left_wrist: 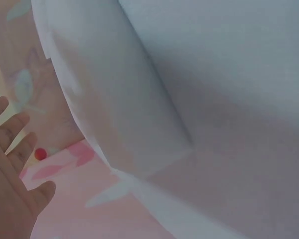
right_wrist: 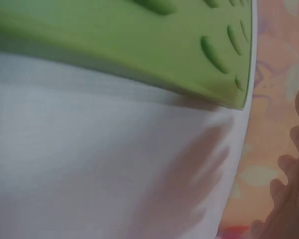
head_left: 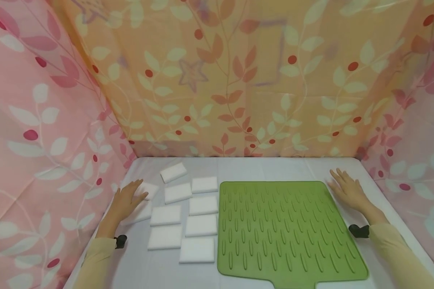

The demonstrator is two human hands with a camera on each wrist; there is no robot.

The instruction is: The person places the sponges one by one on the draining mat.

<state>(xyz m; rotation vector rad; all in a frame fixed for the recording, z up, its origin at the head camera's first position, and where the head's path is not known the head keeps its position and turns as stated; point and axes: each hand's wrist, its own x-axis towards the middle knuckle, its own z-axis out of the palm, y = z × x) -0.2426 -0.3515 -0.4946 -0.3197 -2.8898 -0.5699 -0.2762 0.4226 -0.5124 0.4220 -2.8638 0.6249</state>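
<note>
"Ten white blocks (head_left: 201,225), by my count, with two of them partly hidden by the left hand (head_left: 125,202). Where do they lie?"

"On the table (head_left: 253,169), toward nine o'clock of the green mat (head_left: 289,241). Take twelve as straight ahead of the person. The nearest column sits just beside the mat's nine o'clock edge, and one block lies askew at the far end, toward ten."

"And the hands?"

"The left one is out past the blocks, at about half past nine from the mat's middle. Its grip is spread loosely, with thumb apart and nothing held. The right hand (head_left: 351,196) is at about two o'clock, off the mat's slanting edge. That grip is relaxed too, fingers extended, with no hold on anything. In the right wrist view its shadow (right_wrist: 189,169) falls on the table beside the mat."

"Is the left touching a block?"

"I can't tell; the head view doesn't settle it."

"So how would you handle this well?"

"I'd judge both hands merely poised. If a block is wanted, pinch it lightly across opposite edges, as they look soft and squeezable. Go straight up, because neighbours packed that close could get nudged. The left hand is better placed for it. The right could steady the mat at three o'clock, in case it slides."
</note>
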